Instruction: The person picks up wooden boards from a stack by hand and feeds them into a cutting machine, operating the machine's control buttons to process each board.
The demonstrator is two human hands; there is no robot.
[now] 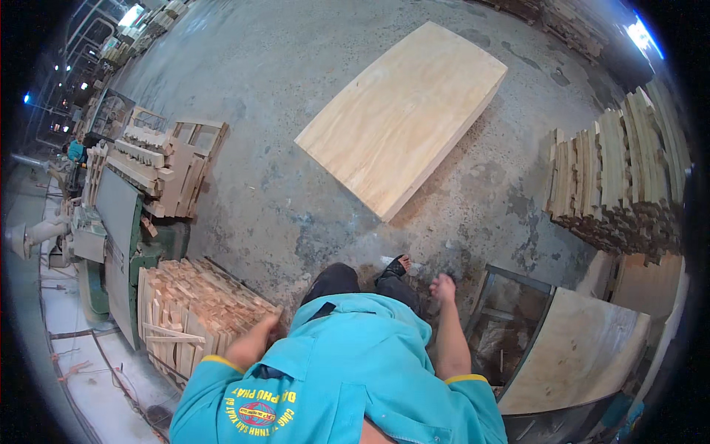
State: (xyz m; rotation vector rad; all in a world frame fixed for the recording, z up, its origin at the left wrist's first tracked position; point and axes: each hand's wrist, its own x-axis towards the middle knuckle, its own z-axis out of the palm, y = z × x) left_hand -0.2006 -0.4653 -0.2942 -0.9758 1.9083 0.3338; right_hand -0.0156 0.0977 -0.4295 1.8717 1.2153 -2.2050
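My right hand [443, 288] hangs beside my right thigh, its fingers loosely curled with nothing visible in them. My left hand [269, 323] is low at my left side, by the near corner of a stack of short wooden strips [200, 292]. Its fingers are mostly hidden, and I cannot tell whether it touches the stack. Ahead of me a large, pale plywood panel or panel stack [403, 118] lies on the concrete floor, apart from both hands.
A green machine [122, 222] stands at the left, with wooden pieces [151, 159] beyond it. Tall stacks of wooden slats [617, 170] rise at the right. Nearer on the right are a dark metal frame [510, 318] and a plywood-topped surface [577, 348].
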